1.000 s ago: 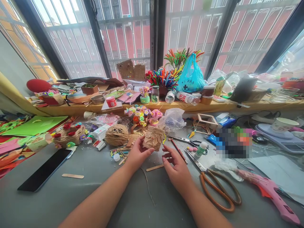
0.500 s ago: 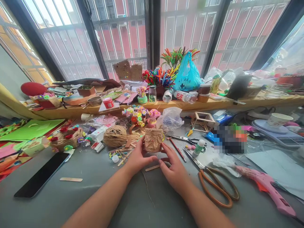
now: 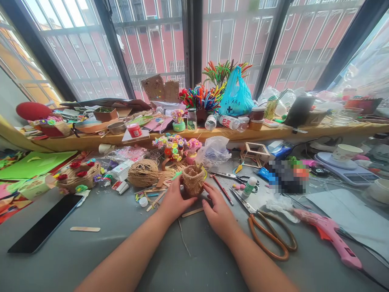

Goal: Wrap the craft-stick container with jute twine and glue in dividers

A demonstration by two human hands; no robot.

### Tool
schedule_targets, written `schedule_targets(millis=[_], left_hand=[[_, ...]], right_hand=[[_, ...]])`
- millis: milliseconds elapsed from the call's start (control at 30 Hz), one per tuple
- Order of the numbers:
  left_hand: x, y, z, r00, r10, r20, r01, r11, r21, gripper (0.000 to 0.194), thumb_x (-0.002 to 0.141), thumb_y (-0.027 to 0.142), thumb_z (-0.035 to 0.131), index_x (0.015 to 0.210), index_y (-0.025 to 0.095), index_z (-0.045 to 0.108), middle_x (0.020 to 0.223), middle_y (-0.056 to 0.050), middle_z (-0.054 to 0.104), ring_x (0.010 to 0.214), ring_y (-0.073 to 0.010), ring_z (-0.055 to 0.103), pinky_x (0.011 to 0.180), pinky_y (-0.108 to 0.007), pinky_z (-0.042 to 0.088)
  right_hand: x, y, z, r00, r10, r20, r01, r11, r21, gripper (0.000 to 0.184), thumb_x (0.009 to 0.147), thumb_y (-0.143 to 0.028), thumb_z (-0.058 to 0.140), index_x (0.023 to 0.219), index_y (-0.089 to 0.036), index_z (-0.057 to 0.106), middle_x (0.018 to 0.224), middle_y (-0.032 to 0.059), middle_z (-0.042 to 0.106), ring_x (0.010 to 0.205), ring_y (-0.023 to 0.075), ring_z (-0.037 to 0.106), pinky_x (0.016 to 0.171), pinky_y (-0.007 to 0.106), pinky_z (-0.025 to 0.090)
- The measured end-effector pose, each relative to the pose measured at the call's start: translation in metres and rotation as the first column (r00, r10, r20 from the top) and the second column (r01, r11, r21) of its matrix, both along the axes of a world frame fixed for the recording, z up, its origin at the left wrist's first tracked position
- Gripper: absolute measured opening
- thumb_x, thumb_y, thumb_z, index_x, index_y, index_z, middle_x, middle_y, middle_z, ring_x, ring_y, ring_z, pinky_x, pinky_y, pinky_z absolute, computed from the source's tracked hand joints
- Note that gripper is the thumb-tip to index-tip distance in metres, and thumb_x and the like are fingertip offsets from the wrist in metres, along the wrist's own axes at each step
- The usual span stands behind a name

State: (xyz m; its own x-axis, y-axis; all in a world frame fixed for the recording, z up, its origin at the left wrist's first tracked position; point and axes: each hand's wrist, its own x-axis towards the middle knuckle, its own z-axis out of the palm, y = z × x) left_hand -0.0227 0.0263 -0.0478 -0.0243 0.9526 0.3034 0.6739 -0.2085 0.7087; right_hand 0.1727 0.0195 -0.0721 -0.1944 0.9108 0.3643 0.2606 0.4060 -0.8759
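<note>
Phone point(image 3: 45, 224) lying flat and glossy at far left, then a smooth wooden craft stick point(image 3: 85, 229), then a fuzzy ball of twine point(image 3: 142, 173). Left hand point(image 3: 173, 200) has its fingers curled round a rough, twine-rimmed pot point(image 3: 193, 186), which sits between both hands. Looks like the handling step; next move probably calls for light, even pressure. Right hand point(image 3: 219, 207): fingers loosely bent beside it, can't tell if gripping. Then metal scissors point(image 3: 256, 212) and a pink plastic glue gun point(image 3: 328, 227).
</note>
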Motion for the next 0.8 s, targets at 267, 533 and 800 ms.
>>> schedule_targets(millis=[267,533,800], left_hand=[[0.0,0.002,-0.002,0.995,0.014,-0.099,-0.015,1.0,-0.004,0.097,0.063,0.03,0.09,0.148,0.017,0.044,0.147,-0.022,0.057,0.14,-0.0411,0.05,0.117,-0.06,0.039],[-0.003,-0.001,0.009,0.971,-0.211,0.11,0.214,0.976,-0.023,0.075,0.075,0.019,0.079,0.145,0.023,0.053,0.138,-0.013,0.067,0.123,-0.0302,0.066,0.1,-0.044,0.056],[-0.003,-0.001,0.013,0.978,-0.18,0.107,0.186,0.981,-0.048,0.075,0.078,0.029,0.082,0.147,0.022,0.054,0.126,-0.01,0.072,0.107,-0.0267,0.07,0.08,-0.037,0.059]], right_hand=[[-0.001,0.002,-0.002,0.998,-0.039,0.052,0.039,0.999,-0.008,0.057,0.087,-0.021,0.055,0.143,-0.018,0.063,0.148,0.0149,0.061,0.142,0.0316,0.053,0.124,0.056,0.037],[0.002,0.004,0.001,0.998,-0.064,-0.01,0.064,0.998,-0.023,0.054,0.089,-0.024,0.056,0.142,-0.019,0.061,0.145,0.0151,0.063,0.133,0.0305,0.061,0.114,0.05,0.05],[0.004,0.003,0.005,0.995,-0.063,-0.082,0.06,0.998,-0.036,0.052,0.089,-0.025,0.059,0.141,-0.019,0.061,0.136,0.0145,0.066,0.12,0.0272,0.069,0.099,0.042,0.06]])
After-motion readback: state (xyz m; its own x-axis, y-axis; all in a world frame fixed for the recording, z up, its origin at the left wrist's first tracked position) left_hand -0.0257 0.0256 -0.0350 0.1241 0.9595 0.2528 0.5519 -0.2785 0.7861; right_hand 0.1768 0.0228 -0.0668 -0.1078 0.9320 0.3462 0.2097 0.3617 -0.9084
